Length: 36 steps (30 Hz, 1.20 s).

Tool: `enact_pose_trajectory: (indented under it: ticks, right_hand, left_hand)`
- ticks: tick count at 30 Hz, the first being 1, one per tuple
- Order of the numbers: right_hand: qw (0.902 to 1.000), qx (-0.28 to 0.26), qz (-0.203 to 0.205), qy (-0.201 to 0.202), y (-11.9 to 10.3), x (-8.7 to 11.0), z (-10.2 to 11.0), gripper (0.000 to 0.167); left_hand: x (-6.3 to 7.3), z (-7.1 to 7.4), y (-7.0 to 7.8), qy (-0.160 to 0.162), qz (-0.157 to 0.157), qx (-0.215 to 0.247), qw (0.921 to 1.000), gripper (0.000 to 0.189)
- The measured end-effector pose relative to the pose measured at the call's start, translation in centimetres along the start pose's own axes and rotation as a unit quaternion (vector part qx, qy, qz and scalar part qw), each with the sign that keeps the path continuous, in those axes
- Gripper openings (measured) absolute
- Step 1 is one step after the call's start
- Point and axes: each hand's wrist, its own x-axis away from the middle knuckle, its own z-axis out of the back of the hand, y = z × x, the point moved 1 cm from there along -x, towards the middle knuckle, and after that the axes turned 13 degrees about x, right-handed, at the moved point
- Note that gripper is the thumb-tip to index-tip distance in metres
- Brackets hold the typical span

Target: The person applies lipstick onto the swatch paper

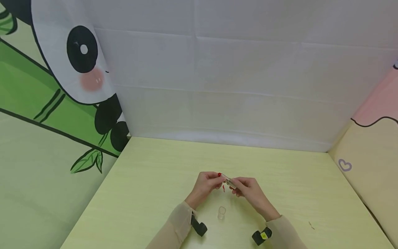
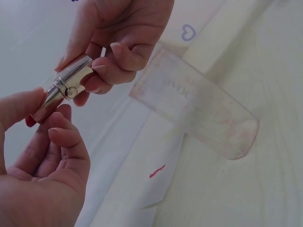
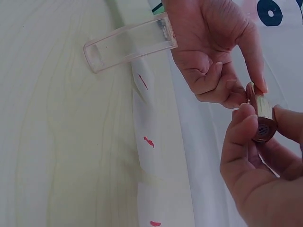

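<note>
Both hands hold a lipstick (image 1: 230, 183) with a shiny metallic tube and a red tip. My left hand (image 1: 206, 185) pinches the slimmer end near the red tip between thumb and fingers. At the wider base, my right hand (image 1: 251, 193) grips the tube, and a round label on its bottom shows in the right wrist view. A small round charm sits at the tube's joint in the left wrist view. Nearer the person, a clear cap (image 1: 221, 212) with faint lettering stands on the table (image 1: 168, 162).
Small red marks (image 3: 149, 142) lie on a white strip (image 3: 147, 184) in the right wrist view. A thin scrap (image 1: 311, 225) is on the table at the right. A white sheet (image 1: 217, 69) hangs behind, with printed panels on both sides.
</note>
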Motion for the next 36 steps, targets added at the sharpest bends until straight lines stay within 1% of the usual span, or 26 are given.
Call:
enact_pose_trajectory:
  ticks: [4, 9, 11, 13, 17, 18, 20, 28, 34, 36]
  right_hand:
    - [0.9994, 0.023, -0.003, 0.025, 0.0, -0.1, 0.0, 0.032]
    - [0.9976, 0.051, 0.010, 0.047, 0.2, -0.3, 0.0, 0.028]
    - [0.9972, 0.053, 0.017, 0.051, 0.2, -0.3, -0.1, 0.028]
    - [0.9969, 0.055, 0.019, 0.054, -0.5, 0.0, -0.1, 0.027]
    - [0.9962, 0.058, 0.022, 0.062, -0.7, 0.1, -0.2, 0.028]
    - [0.9958, 0.060, 0.024, 0.065, -0.7, 0.1, -0.2, 0.028]
    - [0.9948, 0.062, 0.030, 0.074, 0.1, -0.2, -0.3, 0.028]
    - [0.9902, 0.080, 0.047, 0.104, 0.1, -0.4, -0.3, 0.024]
    - [0.9852, 0.097, 0.071, 0.122, 0.3, -0.2, -0.2, 0.025]
    - [0.9854, 0.097, 0.069, 0.122, 0.4, -0.2, -0.2, 0.027]
  left_hand:
    - [-0.1, 0.0, 0.0, 0.001, -0.007, -0.009, 0.9999, 0.021]
    - [-0.1, 0.2, -0.1, 0.005, -0.010, -0.010, 0.9999, 0.021]
    - [-0.1, 0.3, -0.2, 0.008, -0.011, -0.012, 0.9998, 0.021]
    - [0.0, 0.3, -0.2, 0.011, -0.012, -0.017, 0.9997, 0.021]
    - [0.0, 0.3, -0.3, 0.017, -0.014, -0.035, 0.9992, 0.020]
    - [0.0, 0.3, -0.3, 0.017, -0.015, -0.040, 0.9989, 0.020]
    - [0.1, 0.4, -0.2, 0.018, -0.018, -0.051, 0.9984, 0.020]
    - [0.2, 0.3, 0.0, 0.018, -0.037, -0.080, 0.9959, 0.020]
    - [0.2, 0.1, -0.3, 0.011, -0.041, -0.066, 0.9969, 0.021]
    - [0.2, 0.1, -0.3, 0.012, -0.042, -0.060, 0.9972, 0.020]
